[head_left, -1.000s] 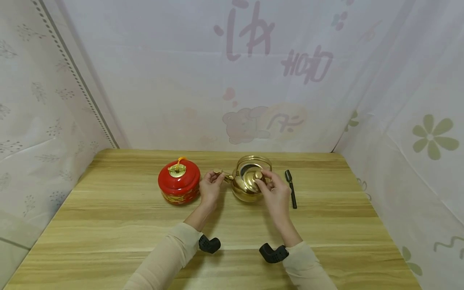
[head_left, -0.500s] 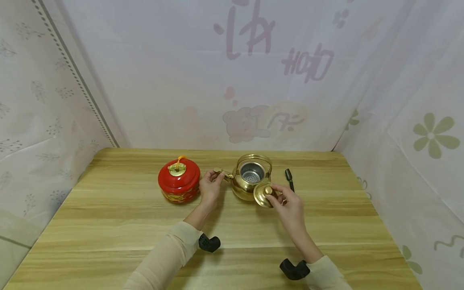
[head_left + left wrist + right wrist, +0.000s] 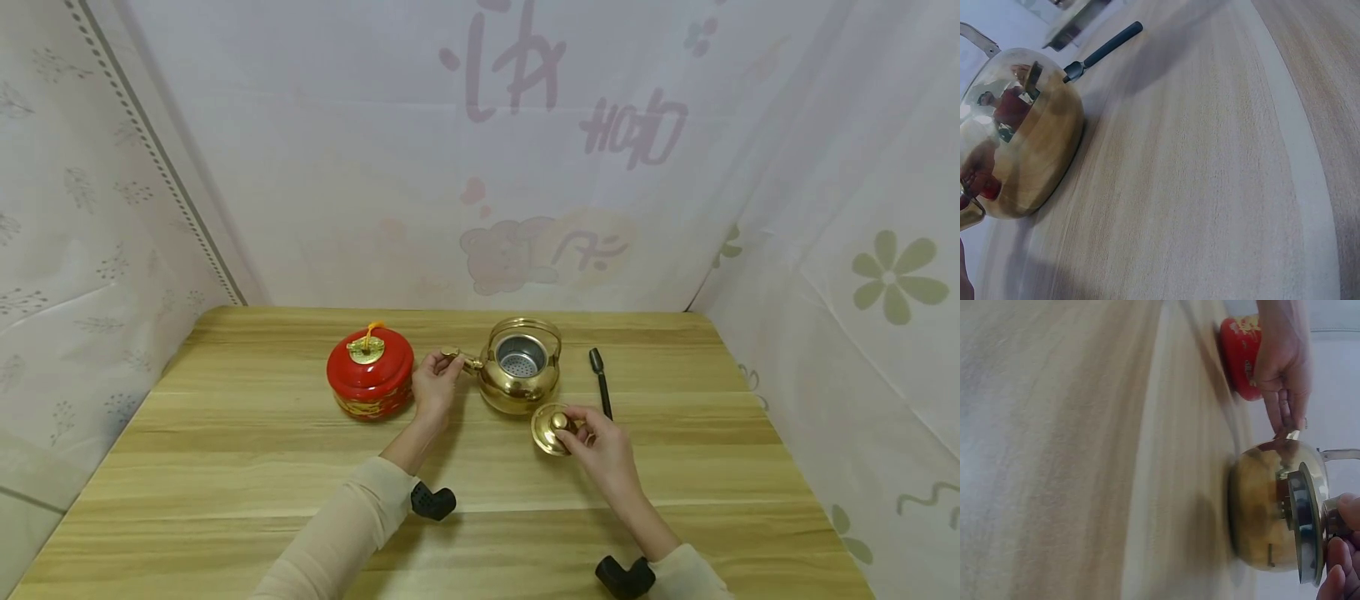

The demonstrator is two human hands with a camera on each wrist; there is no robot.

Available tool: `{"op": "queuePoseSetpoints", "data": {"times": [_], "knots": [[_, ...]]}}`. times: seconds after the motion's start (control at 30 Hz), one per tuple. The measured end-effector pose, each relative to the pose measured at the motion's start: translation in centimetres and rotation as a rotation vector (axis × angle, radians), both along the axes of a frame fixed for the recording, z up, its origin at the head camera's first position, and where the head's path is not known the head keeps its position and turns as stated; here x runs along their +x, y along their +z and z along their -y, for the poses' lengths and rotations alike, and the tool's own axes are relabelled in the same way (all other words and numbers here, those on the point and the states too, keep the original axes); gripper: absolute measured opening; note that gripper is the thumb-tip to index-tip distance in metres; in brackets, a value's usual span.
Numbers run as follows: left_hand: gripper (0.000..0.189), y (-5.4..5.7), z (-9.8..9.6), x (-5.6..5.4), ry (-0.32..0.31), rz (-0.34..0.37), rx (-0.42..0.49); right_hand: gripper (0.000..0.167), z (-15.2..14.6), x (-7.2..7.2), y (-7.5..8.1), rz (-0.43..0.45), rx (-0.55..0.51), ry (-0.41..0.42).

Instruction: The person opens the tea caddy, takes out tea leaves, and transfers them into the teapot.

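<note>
A gold teapot [image 3: 517, 387] stands on the wooden table with its top uncovered, showing a metal strainer [image 3: 520, 363] inside. My left hand [image 3: 435, 390] pinches the teapot's spout [image 3: 471, 362] on its left side. By its knob, my right hand [image 3: 603, 450] holds the gold lid [image 3: 547, 430], in front and to the right of the teapot. The right wrist view has the lid [image 3: 1305, 525] raised off the table, its underside rim facing the teapot's body [image 3: 1260, 506]. Only a sliver of my left hand shows in the left wrist view.
Left of my left hand is a red lidded jar [image 3: 371, 379] with gold trim and an orange tassel. A small black scoop [image 3: 602, 383] lies right of the teapot. Patterned cloth [image 3: 360, 167] hangs behind the wooden table [image 3: 300, 508].
My right hand has lifted the lid off the teapot and carried it toward the front right, uncovering the strainer. My left hand has stayed at the spout.
</note>
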State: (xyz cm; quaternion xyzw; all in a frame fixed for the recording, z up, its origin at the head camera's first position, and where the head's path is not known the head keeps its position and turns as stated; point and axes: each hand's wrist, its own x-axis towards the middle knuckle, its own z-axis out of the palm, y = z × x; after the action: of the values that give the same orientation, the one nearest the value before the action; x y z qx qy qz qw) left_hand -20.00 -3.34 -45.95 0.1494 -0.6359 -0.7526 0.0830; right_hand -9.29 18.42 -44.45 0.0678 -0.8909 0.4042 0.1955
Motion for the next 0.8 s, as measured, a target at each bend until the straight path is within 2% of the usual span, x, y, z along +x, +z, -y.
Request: {"op": "queuePoseSetpoints", "data": {"times": [0.27,0.5,0.8], "knots": [[0.024,0.0,0.0,0.0,-0.003,0.001,0.002,0.027,-0.1,0.3,-0.8,0.063,0.005,0.020],[0.023,0.0,0.1,0.0,0.002,0.013,-0.001,0.026,-0.1,0.5,-1.6,0.085,0.028,0.060],[0.023,0.1,0.0,0.1,-0.006,0.023,-0.019,0.023,-0.1,0.7,-2.1,0.201,0.046,0.097]]}}
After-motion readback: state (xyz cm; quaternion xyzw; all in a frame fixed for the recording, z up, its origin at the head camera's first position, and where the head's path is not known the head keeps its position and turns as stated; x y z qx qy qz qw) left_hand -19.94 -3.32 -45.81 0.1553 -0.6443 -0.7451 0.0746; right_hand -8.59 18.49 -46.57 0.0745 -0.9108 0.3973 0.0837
